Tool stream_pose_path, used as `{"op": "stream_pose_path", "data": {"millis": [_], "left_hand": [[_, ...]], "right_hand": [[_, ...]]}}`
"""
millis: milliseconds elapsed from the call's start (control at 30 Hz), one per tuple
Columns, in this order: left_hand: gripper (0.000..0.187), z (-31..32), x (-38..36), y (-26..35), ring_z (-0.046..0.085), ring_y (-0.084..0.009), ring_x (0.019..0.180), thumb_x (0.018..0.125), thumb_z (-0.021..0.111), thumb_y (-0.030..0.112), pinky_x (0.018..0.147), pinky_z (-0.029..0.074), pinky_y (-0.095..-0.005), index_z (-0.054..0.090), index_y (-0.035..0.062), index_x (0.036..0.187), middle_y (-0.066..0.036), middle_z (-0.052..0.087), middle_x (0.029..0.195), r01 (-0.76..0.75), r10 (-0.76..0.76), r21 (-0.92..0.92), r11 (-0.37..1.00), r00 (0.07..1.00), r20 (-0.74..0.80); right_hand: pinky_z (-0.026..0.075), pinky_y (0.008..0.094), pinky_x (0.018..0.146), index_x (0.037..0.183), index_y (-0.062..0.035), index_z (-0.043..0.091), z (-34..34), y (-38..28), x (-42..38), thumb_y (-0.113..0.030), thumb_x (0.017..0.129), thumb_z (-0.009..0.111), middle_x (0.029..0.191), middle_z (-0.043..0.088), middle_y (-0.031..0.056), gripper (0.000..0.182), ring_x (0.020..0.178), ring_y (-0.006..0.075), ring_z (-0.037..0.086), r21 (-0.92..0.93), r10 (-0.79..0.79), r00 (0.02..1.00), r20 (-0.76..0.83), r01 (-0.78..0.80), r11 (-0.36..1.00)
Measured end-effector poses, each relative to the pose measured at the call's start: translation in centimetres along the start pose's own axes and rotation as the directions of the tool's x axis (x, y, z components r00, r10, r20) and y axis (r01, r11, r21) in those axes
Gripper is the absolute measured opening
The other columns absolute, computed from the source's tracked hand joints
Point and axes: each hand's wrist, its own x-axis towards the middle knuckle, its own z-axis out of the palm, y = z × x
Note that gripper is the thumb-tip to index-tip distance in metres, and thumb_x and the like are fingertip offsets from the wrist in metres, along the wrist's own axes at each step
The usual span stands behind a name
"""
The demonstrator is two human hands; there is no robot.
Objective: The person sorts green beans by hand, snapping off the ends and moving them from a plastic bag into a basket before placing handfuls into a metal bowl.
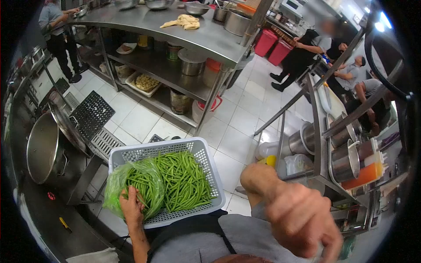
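Note:
A grey perforated plastic basket (213, 164) sits against my body, filled with loose green beans (186, 182) on its right side. In its left part lies a clear green-tinted plastic bag (115, 186) with more green beans inside. My left hand (131, 204) is at the bag's opening, its fingers curled round some beans and bag edge. On the right, raised close to the camera and apart from the basket, is my right hand (302, 219). Its fingers are bent and blurred, and whatever may be in them cannot be made out.
A steel table (131, 22) with bowls, a cloth (183, 22) and lower shelves stands ahead. A large pot (43, 148) is at left, a yellow cutter (65, 224) below it. At right is a rack with pots (344, 162). Several people (307, 48) stand further back.

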Motion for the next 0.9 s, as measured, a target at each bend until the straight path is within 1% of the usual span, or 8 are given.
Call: {"op": "stream_pose_path", "data": {"millis": [67, 133, 267, 567, 633, 700, 767, 900], "left_hand": [[0.031, -0.1, 0.0, -0.1, 0.031, -0.0052, 0.038, 0.095, 0.06, 0.035, 0.035, 0.026, -0.023, 0.053, 0.0077, 0.081, 0.004, 0.038, 0.053, -0.002, 0.002, -0.005, 1.0, 1.0, 0.019], [0.032, -0.4, -0.2, 0.0, 0.031, -0.0052, 0.038, 0.095, 0.06, 0.036, 0.035, 0.026, -0.023, 0.053, 0.0077, 0.081, 0.004, 0.038, 0.053, -0.008, 0.008, 0.0, 1.0, 0.999, 0.031], [0.031, -0.5, -0.6, 0.1, 0.03, -0.0048, 0.038, 0.096, 0.058, 0.035, 0.035, 0.025, -0.0226, 0.052, 0.0078, 0.082, 0.005, 0.037, 0.051, -0.018, 0.017, 0.027, 0.999, 0.999, 0.051], [0.027, -0.4, -0.5, 0.1, 0.028, -0.0039, 0.038, 0.097, 0.057, 0.031, 0.036, 0.022, -0.0222, 0.052, 0.009, 0.084, 0.006, 0.035, 0.05, -0.019, 0.019, -0.006, 1.0, 0.999, 0.036], [0.026, -0.3, -0.5, 0.1, 0.028, -0.0037, 0.038, 0.097, 0.057, 0.031, 0.036, 0.022, -0.0222, 0.052, 0.0093, 0.084, 0.006, 0.035, 0.05, 0.004, -0.004, -0.008, 1.0, 0.999, 0.032], [0.025, 0.1, -0.5, 0.2, 0.027, -0.0036, 0.039, 0.097, 0.057, 0.03, 0.036, 0.022, -0.0222, 0.052, 0.0097, 0.084, 0.006, 0.035, 0.05, -0.006, 0.006, 0.001, 1.0, 1.0, -0.009], [0.025, 0.2, -0.7, 0.5, 0.027, -0.0037, 0.038, 0.097, 0.058, 0.03, 0.036, 0.022, -0.0223, 0.052, 0.0099, 0.083, 0.006, 0.035, 0.051, -0.023, 0.023, 0.02, 1.0, 1.0, -0.003], [0.026, -0.2, -0.7, -0.1, 0.028, -0.004, 0.038, 0.096, 0.059, 0.03, 0.035, 0.022, -0.0228, 0.052, 0.0093, 0.083, 0.006, 0.038, 0.053, -0.036, 0.036, 0.0, 0.999, 0.999, 0.014]], "right_hand": [[0.031, 0.0315, 0.04, 0.061, -0.0066, 0.046, -0.4, -1.4, -0.9, -0.015, 0.085, 0.06, 0.052, 0.038, 0.0051, 0.029, 0.042, 0.0167, 0.04, -0.205, 0.3, 0.953, -0.034, -0.3, 0.932], [0.033, 0.0297, 0.039, 0.074, -0.0044, 0.052, -1.3, -2.6, -3.8, -0.013, 0.089, 0.056, 0.055, 0.04, 0.003, 0.017, 0.045, 0.0139, 0.042, -0.498, 0.333, 0.838, -0.433, -0.53, 0.686], [0.022, 0.021, 0.033, 0.094, -0.0034, 0.054, -9.2, -6.1, -4.2, -0.009, 0.097, 0.046, 0.057, 0.032, -0.0039, 0.01, 0.043, 0.0033, 0.029, -0.472, 0.022, 0.563, -0.826, -0.714, 0.517], [0.023, 0.0205, 0.04, 0.126, 0.0012, 0.049, -19.8, -22.5, 2.3, -0.009, 0.098, 0.044, 0.063, 0.029, -0.0033, 0.03, 0.049, 0.0052, 0.024, -0.807, -0.346, 0.729, -0.591, -0.519, 0.282], [0.03, 0.02, 0.043, 0.131, 0.0018, 0.046, -22.5, -21.0, 2.0, -0.012, 0.098, 0.045, 0.068, 0.039, -0.0009, 0.036, 0.052, 0.0064, 0.034, -0.708, -0.201, 0.679, -0.706, -0.666, 0.236], [0.034, 0.0146, 0.046, 0.134, -0.0012, 0.05, -18.8, -9.8, 2.6, -0.019, 0.093, 0.054, 0.088, 0.056, 0.0047, 0.045, 0.067, 0.0057, 0.05, -0.399, -0.078, 0.423, -0.903, -0.891, -0.217], [0.026, 0.0143, 0.04, 0.132, -0.0017, 0.053, -18.1, -5.6, 0.6, -0.015, 0.095, 0.053, 0.066, 0.046, -0.007, 0.038, 0.05, -0.0011, 0.038, -0.451, 0.388, 0.404, -0.828, -0.892, -0.036], [0.023, 0.0164, 0.037, 0.131, 0.0032, 0.051, -17.1, -3.8, -0.7, -0.014, 0.096, 0.052, 0.06, 0.038, -0.0097, 0.038, 0.045, -0.0016, 0.031, -0.36, 0.319, 0.39, -0.864, -0.921, 0.151]]}}
